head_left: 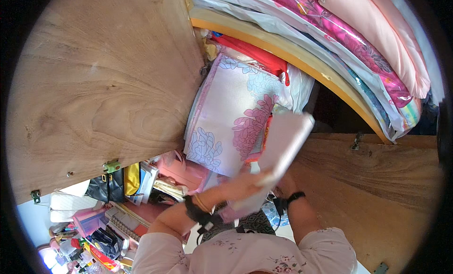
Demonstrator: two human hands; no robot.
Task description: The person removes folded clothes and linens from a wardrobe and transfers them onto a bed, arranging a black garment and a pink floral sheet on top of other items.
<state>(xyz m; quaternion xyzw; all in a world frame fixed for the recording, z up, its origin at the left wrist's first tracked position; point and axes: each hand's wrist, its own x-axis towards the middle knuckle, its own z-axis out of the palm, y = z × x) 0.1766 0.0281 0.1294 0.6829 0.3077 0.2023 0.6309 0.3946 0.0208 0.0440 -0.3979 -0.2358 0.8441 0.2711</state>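
A pale pink flat item (283, 143), blurred and with a whitish edge, is held at a slant in front of me. My left hand (249, 185) lies across its lower part and grips it. Behind its lower right edge is my right hand (286, 184), which also holds it, fingers partly hidden. Just beyond, a stack of flat pieces with a blue and purple flower print (226, 111) lies in the cabinet. A red fabric item with a zip (254, 54) and a clear plastic bag (299, 88) sit behind the stack.
Wooden cabinet doors stand at left (106, 90) and right (368, 192). Above, a curved-looking shelf edge (304, 65) carries folded bedding (375, 54) in plastic. At lower left are a black bag (108, 187), a spiral notebook (122, 222) and piled small goods.
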